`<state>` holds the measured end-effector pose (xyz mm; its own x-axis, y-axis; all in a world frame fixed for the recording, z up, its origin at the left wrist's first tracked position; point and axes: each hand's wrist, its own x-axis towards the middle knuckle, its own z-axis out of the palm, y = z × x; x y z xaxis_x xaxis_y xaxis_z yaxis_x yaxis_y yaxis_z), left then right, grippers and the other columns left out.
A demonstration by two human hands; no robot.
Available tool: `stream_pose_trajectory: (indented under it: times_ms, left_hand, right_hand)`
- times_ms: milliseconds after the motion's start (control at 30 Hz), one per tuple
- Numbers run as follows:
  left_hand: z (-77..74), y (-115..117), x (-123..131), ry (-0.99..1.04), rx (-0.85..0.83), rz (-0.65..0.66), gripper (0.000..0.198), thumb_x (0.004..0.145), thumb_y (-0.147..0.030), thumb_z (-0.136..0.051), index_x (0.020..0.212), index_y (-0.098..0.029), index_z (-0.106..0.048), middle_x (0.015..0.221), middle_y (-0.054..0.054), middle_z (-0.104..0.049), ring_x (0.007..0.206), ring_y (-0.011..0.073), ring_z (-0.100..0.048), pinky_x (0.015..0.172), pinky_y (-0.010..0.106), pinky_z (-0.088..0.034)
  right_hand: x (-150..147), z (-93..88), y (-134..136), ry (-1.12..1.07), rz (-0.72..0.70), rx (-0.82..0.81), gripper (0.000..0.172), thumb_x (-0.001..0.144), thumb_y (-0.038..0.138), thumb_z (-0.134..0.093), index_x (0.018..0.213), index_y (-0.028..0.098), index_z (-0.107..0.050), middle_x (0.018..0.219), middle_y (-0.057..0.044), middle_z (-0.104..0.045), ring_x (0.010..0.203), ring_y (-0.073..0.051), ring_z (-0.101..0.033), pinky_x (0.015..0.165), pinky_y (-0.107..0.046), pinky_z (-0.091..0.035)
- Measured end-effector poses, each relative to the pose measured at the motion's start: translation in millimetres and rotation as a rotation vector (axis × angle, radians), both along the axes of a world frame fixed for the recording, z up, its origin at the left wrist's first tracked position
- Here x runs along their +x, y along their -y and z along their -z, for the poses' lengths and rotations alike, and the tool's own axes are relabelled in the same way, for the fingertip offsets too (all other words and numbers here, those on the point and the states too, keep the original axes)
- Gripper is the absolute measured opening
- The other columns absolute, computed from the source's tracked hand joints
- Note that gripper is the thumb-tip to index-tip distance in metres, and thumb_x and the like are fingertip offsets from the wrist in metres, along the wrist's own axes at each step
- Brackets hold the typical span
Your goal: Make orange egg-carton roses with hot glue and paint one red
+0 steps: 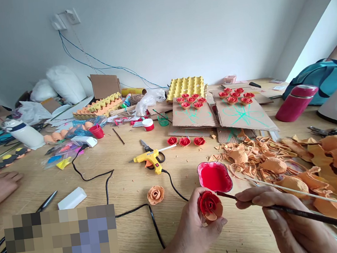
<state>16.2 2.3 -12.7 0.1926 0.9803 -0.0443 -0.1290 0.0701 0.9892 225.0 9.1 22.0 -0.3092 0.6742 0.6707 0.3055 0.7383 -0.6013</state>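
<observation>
My left hand (195,229) is closed around an egg-carton rose (210,206), painted mostly red with a bare orange patch at its lower right. Between the fingers of my right hand (285,214) is a dark paintbrush (312,216), its tip close to the rose's upper edge; whether it touches I cannot tell. Just behind the rose sits a shallow dish of red paint (214,177). To the left lies an unpainted orange rose (156,195). Farther back, red roses (184,141) stand in a short row on the table.
A yellow glue gun (149,159) and scissors (145,146) lie mid-table, a black cord trailing. Carton scraps (251,157) cover the right side beside a pink flask (296,103). Cardboard sheets (196,115) carry more red roses. Another person's hand (1,186) rests at left.
</observation>
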Motion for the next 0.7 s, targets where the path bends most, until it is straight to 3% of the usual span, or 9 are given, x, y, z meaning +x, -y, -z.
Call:
stream_pose_trajectory:
  times_ms: [100,367,700]
  left_hand:
    - [-1.4,1,0,-0.038,-0.006,0.008,0.042,0.073,-0.015,-0.076,0.11,-0.019,-0.057,0.093,0.0,-0.06,0.083,0.0155,-0.055,0.076,0.026,-0.047]
    - [-5.2,1,-1,-0.055,0.003,0.025,0.039,0.075,-0.018,-0.075,0.11,-0.019,-0.056,0.098,0.002,-0.063,0.087,0.0172,-0.056,0.076,0.027,-0.047]
    - [3.4,0,0,-0.012,0.011,0.007,0.038,0.078,-0.02,-0.077,0.11,-0.019,-0.056,0.095,0.001,-0.062,0.084,0.0164,-0.055,0.076,0.027,-0.048]
  right_hand:
    - [-5,-3.2,-1,-0.05,-0.01,0.027,0.018,0.11,0.019,-0.046,0.117,0.023,-0.061,0.102,-0.007,-0.077,0.089,-0.016,-0.08,0.084,-0.022,-0.065]
    - [-6,-5.4,-1,0.012,-0.002,0.031,0.018,0.11,0.021,-0.045,0.113,0.023,-0.063,0.097,-0.006,-0.077,0.094,-0.017,-0.081,0.083,-0.022,-0.065]
    - [-9,-16.4,-3,-0.036,0.005,0.052,0.015,0.111,0.024,-0.047,0.108,0.023,-0.062,0.091,-0.005,-0.079,0.081,-0.014,-0.08,0.078,-0.02,-0.065]
